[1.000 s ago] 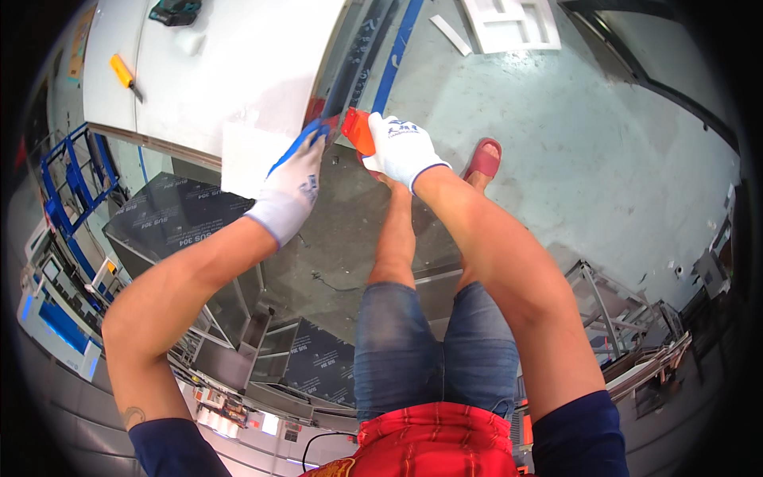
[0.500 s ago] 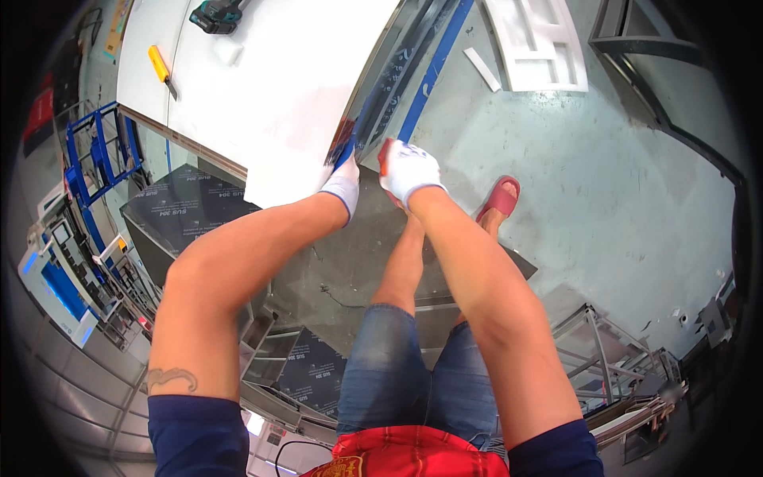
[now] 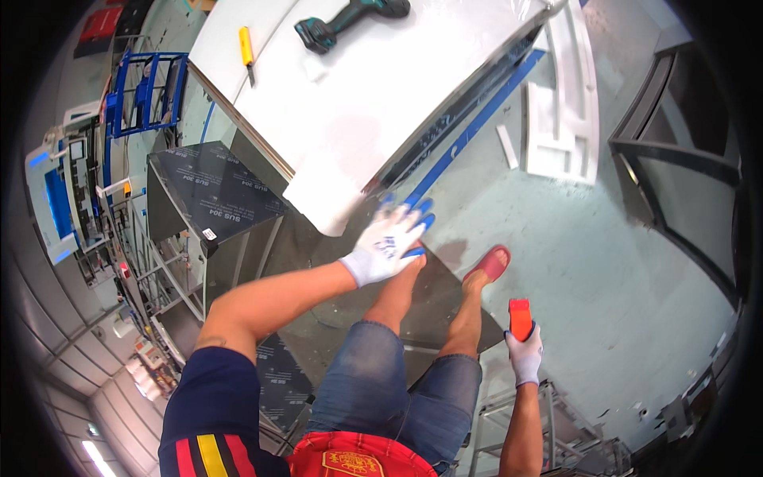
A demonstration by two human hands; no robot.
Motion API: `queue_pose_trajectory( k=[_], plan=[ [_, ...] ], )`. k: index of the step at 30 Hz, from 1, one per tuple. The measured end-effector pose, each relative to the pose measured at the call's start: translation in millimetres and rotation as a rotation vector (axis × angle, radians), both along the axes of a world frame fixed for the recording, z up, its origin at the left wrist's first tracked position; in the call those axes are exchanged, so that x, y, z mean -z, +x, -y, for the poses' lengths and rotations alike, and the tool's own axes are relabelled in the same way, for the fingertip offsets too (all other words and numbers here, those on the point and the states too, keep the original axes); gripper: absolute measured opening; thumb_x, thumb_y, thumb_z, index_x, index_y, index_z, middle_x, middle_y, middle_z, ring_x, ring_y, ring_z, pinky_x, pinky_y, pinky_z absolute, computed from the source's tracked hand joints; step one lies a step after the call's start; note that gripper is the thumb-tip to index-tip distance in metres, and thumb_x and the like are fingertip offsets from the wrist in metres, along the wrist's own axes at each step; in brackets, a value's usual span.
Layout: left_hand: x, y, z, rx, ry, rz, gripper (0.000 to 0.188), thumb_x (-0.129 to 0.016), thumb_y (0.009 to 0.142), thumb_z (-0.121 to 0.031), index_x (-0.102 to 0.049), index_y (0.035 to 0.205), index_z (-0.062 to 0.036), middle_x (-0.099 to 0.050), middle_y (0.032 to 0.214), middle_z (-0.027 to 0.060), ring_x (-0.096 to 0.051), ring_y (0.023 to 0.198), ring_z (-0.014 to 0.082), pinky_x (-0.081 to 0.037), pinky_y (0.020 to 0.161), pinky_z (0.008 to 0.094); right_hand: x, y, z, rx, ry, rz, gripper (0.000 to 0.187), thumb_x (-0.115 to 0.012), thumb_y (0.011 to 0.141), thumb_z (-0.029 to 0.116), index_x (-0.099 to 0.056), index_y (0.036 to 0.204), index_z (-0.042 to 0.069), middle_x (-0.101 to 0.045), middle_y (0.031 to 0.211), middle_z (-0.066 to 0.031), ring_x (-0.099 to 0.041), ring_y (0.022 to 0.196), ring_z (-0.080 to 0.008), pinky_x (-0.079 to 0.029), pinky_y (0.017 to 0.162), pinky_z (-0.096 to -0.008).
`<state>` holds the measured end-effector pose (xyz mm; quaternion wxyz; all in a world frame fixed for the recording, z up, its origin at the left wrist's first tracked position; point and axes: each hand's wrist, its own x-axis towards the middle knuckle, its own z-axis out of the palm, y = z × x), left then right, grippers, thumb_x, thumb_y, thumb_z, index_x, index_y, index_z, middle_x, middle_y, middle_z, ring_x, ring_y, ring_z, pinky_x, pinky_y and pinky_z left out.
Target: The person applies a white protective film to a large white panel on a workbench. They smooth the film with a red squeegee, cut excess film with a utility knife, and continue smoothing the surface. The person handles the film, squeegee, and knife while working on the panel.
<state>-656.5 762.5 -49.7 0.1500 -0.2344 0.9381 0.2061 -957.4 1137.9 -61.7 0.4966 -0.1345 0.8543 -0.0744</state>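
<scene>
My left hand [image 3: 387,245], in a white glove with blue fingertips, is spread open just off the near corner of a large white-topped panel [image 3: 358,111]. I cannot tell whether its fingers touch the dark edge there. A white flap [image 3: 320,199] hangs at that corner. Off to the right, my right hand [image 3: 524,358], gloved too, grips a red-orange block-shaped tool [image 3: 520,318]; its exact kind does not show. On the panel lie a teal and black cordless power tool [image 3: 346,22] and a yellow utility knife [image 3: 245,48].
Dark film-covered metal sheets [image 3: 218,191] stand left of my legs. A white foam frame [image 3: 560,143] and a loose white strip [image 3: 506,146] lie on the floor at right. Beyond them stands a dark metal frame [image 3: 683,159]. A blue rack [image 3: 151,91] is at far left.
My right hand has swung away from the panel edge, down and to the right, with the red tool. My left hand has come off the edge and opened. The view has shifted.
</scene>
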Motion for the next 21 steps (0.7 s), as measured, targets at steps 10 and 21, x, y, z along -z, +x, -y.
queue_pose_trajectory(
  k=[10,21],
  plan=[
    [-26.3,43.4,30.8,-0.784,-0.231,-0.085,0.089,-0.068,0.105,-0.052,-0.041,0.172,0.0006,-0.03,0.183,0.0243,-0.023,0.171,0.0418,-0.011,0.138,0.0646,-81.2,28.8,202.3,-0.41,-0.788,-0.139,0.084,-0.082,0.094,0.012,-0.042,0.167,-0.004,-0.059,0.158,-0.0307,-0.056,0.149,-0.0484,-0.046,0.124,-0.0502],
    [-56.6,307.1,-376.8,-2.281,0.832,0.429,0.079,-0.055,0.112,-0.062,-0.068,0.146,0.0079,-0.073,0.147,0.0261,-0.068,0.138,0.043,-0.053,0.113,0.0475,-54.9,155.6,485.8,-1.289,-0.853,-0.544,0.057,-0.061,0.103,0.012,-0.057,0.16,0.007,-0.07,0.127,-0.0216,-0.068,0.124,-0.0387,-0.051,0.108,-0.0511]
  ],
)
